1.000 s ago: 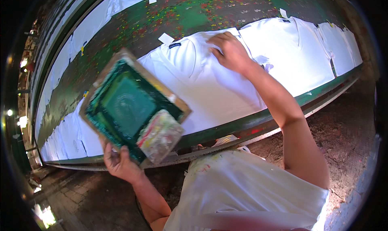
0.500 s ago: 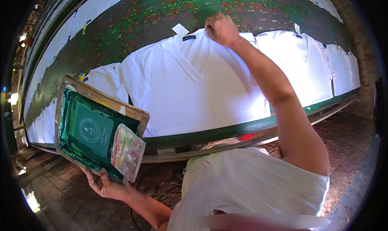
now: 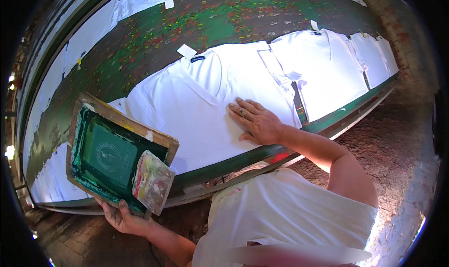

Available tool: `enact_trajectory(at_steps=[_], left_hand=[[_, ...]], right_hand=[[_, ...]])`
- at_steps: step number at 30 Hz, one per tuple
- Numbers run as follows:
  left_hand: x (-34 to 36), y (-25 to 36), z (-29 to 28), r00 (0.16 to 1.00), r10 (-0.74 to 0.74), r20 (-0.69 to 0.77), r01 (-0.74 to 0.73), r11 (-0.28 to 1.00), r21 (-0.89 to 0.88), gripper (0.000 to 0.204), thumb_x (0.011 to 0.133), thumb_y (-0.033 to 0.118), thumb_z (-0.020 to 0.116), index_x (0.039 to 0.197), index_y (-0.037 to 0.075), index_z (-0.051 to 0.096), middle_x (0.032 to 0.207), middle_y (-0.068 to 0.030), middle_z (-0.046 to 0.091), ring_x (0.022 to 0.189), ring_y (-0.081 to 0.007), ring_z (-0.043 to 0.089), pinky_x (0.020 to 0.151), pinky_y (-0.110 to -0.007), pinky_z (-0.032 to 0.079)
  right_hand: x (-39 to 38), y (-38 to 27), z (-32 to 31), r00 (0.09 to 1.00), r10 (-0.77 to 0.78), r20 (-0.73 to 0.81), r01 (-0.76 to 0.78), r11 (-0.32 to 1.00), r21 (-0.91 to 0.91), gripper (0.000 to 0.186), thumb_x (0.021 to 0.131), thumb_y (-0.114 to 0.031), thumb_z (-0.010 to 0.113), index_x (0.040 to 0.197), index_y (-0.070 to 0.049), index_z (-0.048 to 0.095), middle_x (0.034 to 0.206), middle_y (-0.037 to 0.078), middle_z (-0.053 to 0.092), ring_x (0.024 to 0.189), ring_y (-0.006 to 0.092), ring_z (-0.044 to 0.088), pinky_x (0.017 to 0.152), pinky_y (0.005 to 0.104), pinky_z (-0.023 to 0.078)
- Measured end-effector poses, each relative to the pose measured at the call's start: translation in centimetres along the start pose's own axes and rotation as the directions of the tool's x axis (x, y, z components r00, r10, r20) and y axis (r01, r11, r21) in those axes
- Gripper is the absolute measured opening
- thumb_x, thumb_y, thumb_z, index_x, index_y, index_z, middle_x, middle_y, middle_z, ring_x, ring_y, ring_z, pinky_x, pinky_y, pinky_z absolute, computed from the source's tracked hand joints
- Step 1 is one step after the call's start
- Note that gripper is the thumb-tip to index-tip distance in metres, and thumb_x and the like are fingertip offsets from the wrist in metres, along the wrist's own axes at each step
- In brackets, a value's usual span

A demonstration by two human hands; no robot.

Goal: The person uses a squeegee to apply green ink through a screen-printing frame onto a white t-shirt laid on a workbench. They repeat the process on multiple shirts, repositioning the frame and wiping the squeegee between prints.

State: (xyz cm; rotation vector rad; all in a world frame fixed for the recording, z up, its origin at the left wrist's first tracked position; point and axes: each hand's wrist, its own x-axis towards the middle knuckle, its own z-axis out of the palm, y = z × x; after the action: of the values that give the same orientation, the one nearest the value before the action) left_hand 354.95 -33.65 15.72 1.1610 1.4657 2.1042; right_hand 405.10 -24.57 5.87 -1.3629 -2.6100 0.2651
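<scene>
My left hand grips the lower edge of a wooden-framed screen with green mesh, a faint round design and green paint round its inside. A paint-smeared squeegee lies on the screen's right part. My right hand rests flat with fingers apart on a white V-neck shirt, below and right of its neckline. The shirt lies spread on the long table, a white tag sticking out at its collar, and the screen overlaps its left portion.
The long green table is speckled with coloured paint. More white shirts lie along its near edge to the right and left, and others along the far side. The table's rail and a dark, rough floor show below.
My right hand has moved from the shirt's shoulder down onto its body and flattened. My left hand and the screen moved lower and leftward from a second ago, barely shifting since.
</scene>
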Motion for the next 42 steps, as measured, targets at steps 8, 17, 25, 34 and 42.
enact_trajectory(at_steps=[8, 17, 25, 34, 42], left_hand=[[2.2, -1.7, 0.8, 0.993, -0.115, -0.025, 0.114, 0.993, -0.03, 0.055, 0.091, -0.019, 0.067, 0.144, -0.006, 0.067, 0.168, -0.026, 0.055, 0.148, -0.036, 0.058, 0.129, -0.052, 0.044], [2.2, -2.5, -0.3, 0.992, -0.122, 0.039, 0.124, 0.991, -0.06, 0.054, 0.091, -0.019, 0.067, 0.143, -0.007, 0.063, 0.168, -0.027, 0.054, 0.148, -0.0342, 0.058, 0.129, -0.052, 0.043], [1.2, -0.9, 0.1, 0.984, -0.126, 0.13, 0.135, 0.989, -0.065, 0.056, 0.091, -0.021, 0.066, 0.145, -0.007, 0.062, 0.169, -0.0276, 0.054, 0.149, -0.0334, 0.058, 0.129, -0.05, 0.043], [-4.3, -2.2, 5.3, 0.945, -0.258, 0.203, 0.266, 0.964, -0.014, 0.058, 0.086, -0.022, 0.07, 0.142, -0.008, 0.065, 0.166, -0.0261, 0.058, 0.15, -0.0333, 0.059, 0.129, -0.047, 0.044], [-16.6, -2.3, 18.0, 0.764, -0.344, 0.546, 0.387, 0.921, 0.039, 0.045, 0.086, -0.017, 0.071, 0.128, -0.003, 0.074, 0.171, -0.024, 0.054, 0.154, -0.0276, 0.057, 0.116, -0.037, 0.054]], right_hand=[[2.4, 9.5, -1.3, 0.946, 0.296, -0.129, -0.322, 0.903, -0.284, 0.093, 0.115, -0.072, 0.038, 0.177, -0.002, 0.034, 0.185, 0.021, 0.032, 0.173, 0.041, 0.024, 0.14, 0.0557, 0.021], [3.9, -8.0, 3.7, 0.97, 0.241, -0.02, -0.242, 0.965, -0.102, 0.108, 0.111, -0.076, 0.044, 0.178, 0.005, 0.022, 0.187, 0.028, 0.019, 0.175, 0.0437, 0.015, 0.143, 0.0517, 0.013], [0.3, -10.6, 2.4, 0.999, -0.043, -0.014, 0.044, 0.995, 0.094, 0.102, 0.111, -0.071, 0.051, 0.18, -0.001, 0.022, 0.187, 0.024, 0.021, 0.175, 0.0424, 0.016, 0.142, 0.0539, 0.015], [-9.3, 4.0, -3.0, 0.958, 0.286, -0.029, -0.287, 0.952, -0.106, 0.089, 0.117, -0.064, 0.046, 0.18, -0.004, 0.027, 0.187, 0.019, 0.027, 0.173, 0.0413, 0.024, 0.14, 0.0558, 0.02], [-13.9, -4.7, -3.0, 0.72, 0.694, -0.015, 0.144, -0.127, 0.981, 0.065, 0.121, -0.038, 0.056, 0.17, 0.003, 0.047, 0.17, 0.019, 0.055, 0.157, 0.0265, 0.05, 0.129, 0.0412, 0.04]])
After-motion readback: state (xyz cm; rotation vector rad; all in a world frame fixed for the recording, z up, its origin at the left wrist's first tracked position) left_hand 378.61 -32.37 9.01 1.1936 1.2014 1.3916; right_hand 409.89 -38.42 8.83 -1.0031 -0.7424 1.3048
